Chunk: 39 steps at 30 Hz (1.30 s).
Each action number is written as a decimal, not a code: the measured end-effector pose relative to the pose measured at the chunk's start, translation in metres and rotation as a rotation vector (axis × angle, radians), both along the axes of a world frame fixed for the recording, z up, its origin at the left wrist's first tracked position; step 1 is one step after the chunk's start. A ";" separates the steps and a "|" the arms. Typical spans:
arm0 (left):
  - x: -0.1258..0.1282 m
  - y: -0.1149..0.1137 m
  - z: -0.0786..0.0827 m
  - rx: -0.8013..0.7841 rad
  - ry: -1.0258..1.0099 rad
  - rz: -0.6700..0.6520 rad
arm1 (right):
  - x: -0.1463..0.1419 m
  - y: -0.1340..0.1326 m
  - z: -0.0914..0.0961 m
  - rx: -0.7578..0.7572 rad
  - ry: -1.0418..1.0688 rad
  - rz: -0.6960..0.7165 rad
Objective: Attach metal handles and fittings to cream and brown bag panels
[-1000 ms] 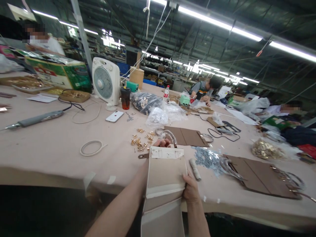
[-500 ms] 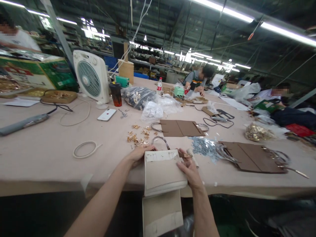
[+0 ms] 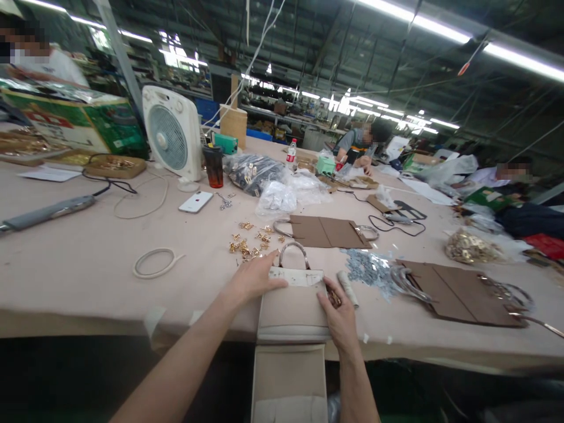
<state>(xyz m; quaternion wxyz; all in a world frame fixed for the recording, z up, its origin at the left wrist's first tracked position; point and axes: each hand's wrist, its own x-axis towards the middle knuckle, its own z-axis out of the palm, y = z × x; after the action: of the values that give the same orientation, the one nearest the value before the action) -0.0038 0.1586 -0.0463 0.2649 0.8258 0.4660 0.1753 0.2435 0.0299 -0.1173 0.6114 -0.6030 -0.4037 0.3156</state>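
An unfinished handbag lies at the table's front edge, its beige inner side up and its lower part hanging over. A looped, wrapped handle stands out from its far edge. My left hand grips the far left corner, thumb on top and fingers by the handle's base. At the right edge, my right hand is closed on the bag, with a small brown and gold-coloured piece partly hidden by its fingers. A pale roll lies just right of that hand. Loose gold-coloured metal fittings are scattered beyond my left hand.
Brown bag panels with handles lie beyond and to the right. Small blue-grey pieces are heaped between them. Leftward are a tape ring, a phone, a fan and a cup. Co-workers sit farther off.
My left hand has shifted so its thumb rests on the bag's top face. The bag has straightened and the brown piece at my right hand is drawn in closer. The view has shifted slightly.
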 end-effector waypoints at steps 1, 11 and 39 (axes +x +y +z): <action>0.002 -0.001 -0.001 0.023 0.009 0.033 | 0.000 0.001 -0.001 -0.020 -0.029 0.004; 0.032 -0.030 -0.020 0.235 -0.127 -0.188 | -0.002 0.004 0.004 -0.059 -0.417 0.024; 0.113 -0.034 -0.023 0.231 0.004 -0.122 | 0.030 0.008 0.012 -0.036 -0.712 0.152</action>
<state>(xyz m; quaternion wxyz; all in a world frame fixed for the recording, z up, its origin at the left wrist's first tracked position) 0.1095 0.1245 -0.0690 0.1773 0.8780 0.3921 0.2095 0.2734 0.0382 -0.1051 0.3969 -0.6540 -0.6292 0.1373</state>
